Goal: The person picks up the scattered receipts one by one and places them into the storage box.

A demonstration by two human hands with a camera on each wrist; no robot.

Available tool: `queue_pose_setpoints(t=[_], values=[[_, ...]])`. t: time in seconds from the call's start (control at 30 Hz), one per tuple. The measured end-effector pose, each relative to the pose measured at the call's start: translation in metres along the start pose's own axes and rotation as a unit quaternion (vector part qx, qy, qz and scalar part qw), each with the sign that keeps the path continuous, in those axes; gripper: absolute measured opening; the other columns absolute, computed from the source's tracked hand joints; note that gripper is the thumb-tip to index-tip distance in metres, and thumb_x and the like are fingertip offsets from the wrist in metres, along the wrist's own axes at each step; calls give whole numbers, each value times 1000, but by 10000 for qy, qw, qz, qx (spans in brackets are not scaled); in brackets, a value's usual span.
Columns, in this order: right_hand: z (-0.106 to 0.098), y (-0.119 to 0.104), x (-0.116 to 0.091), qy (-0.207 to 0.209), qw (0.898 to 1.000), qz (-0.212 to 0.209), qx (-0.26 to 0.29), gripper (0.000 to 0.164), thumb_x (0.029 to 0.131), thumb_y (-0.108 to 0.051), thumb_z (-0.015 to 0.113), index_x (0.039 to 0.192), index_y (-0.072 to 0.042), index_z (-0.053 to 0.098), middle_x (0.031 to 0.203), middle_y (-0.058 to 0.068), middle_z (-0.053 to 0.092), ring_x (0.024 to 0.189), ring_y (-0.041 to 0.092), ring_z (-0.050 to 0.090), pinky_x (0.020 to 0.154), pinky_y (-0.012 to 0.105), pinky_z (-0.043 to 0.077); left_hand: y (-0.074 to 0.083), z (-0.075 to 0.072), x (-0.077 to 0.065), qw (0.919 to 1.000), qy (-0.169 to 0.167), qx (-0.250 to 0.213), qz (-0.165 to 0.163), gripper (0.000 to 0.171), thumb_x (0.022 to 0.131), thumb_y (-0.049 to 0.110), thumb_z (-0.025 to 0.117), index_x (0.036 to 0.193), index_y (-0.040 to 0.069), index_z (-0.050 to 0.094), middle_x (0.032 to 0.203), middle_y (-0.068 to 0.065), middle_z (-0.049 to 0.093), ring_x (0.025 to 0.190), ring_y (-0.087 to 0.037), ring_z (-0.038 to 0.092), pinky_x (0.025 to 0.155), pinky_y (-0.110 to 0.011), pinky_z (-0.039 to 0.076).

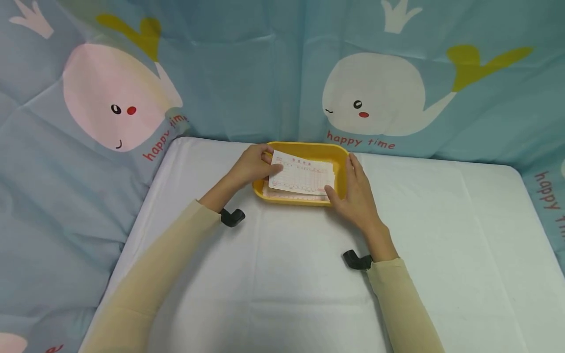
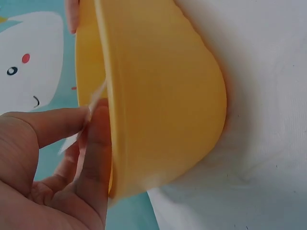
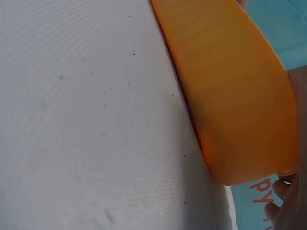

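Observation:
A white receipt slip (image 1: pixel 300 174) with red printed lines tilts up over a yellow plastic basin (image 1: pixel 304 145). My left hand (image 1: pixel 252 166) pinches its left edge between thumb and fingers, as the left wrist view also shows beside the basin's wall (image 2: pixel 163 96). Beneath it, more printed slips (image 1: pixel 274 192) lie in the basin, mostly covered. At the basin's right end, my right hand (image 1: pixel 358 198) holds the rim, with fingers along the outside and the thumb over the front near the slip's lower right corner. In the right wrist view its fingertips curl round the basin's end.
The basin stands on a white cloth-covered table (image 1: pixel 282 264), near its back edge. Behind and to the left hangs a blue curtain (image 1: pixel 243 73) with whale prints. Black wrist mounts (image 1: pixel 231 217) stick out from both wrists, close over the cloth.

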State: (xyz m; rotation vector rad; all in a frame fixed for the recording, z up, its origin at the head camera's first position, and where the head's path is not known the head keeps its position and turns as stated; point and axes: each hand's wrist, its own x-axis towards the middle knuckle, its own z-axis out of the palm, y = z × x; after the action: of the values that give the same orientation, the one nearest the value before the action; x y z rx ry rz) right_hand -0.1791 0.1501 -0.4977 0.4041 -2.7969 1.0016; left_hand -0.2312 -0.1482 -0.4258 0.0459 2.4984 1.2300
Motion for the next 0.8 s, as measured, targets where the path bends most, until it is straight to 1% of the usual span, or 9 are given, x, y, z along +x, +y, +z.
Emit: queue_pose_setpoints(t=[0.13,0.27,0.37,0.43,0.53,0.6,0.7,0.8], values=[[-1,1,0,24,10000,4,-7,97,96,-43,66,168,2,18,178,18,17,160,45,28,130,65,26,4,6,4,9973,218,666,213,56,96,26,78,142,3,57,108,-11,62,95,-22,56,80,-29,49],[-1,1,-2,-4,10000,25,8,97,96,-44,66,168,2,18,178,17,16,159,47,28,129,66,26,7,12,4,9960,261,805,284,54,96,23,78,143,5,57,105,-11,62,90,-22,56,75,-28,47],[-1,0,-3,-35,10000,68,2,98,96,-45,66,168,1,18,178,17,16,160,46,28,129,66,25,9,15,0,9954,255,886,280,53,96,20,78,143,9,57,109,-11,63,90,-23,57,75,-30,48],[-1,0,-3,-18,10000,60,-10,98,96,-44,66,168,1,18,178,17,16,160,46,28,129,66,26,11,15,-3,9942,305,979,311,53,96,19,77,144,11,57,114,-11,65,92,-25,59,77,-32,50],[-3,0,-3,35,10000,29,-6,97,96,-42,67,168,2,18,178,17,17,159,46,29,129,66,26,14,14,-9,9920,440,1105,428,53,97,19,76,146,12,56,123,-13,67,99,-27,65,84,-37,55],[-3,0,-3,50,10000,42,19,97,96,-41,67,168,1,18,178,17,17,159,46,29,129,66,26,15,12,-12,9912,511,1104,528,53,98,20,75,146,12,56,128,-13,67,104,-28,68,90,-41,58],[-3,0,-3,47,9999,81,55,97,96,-40,68,168,1,18,178,16,16,159,46,29,128,66,26,15,8,-15,9895,584,1097,741,51,99,19,74,146,10,56,134,-14,66,113,-30,70,98,-45,58],[-3,2,-3,107,9999,48,72,96,96,-40,68,168,1,19,178,15,17,159,46,29,128,66,26,13,5,-16,9862,679,1101,1034,47,101,19,71,144,7,57,135,-15,65,119,-32,68,102,-46,56]])
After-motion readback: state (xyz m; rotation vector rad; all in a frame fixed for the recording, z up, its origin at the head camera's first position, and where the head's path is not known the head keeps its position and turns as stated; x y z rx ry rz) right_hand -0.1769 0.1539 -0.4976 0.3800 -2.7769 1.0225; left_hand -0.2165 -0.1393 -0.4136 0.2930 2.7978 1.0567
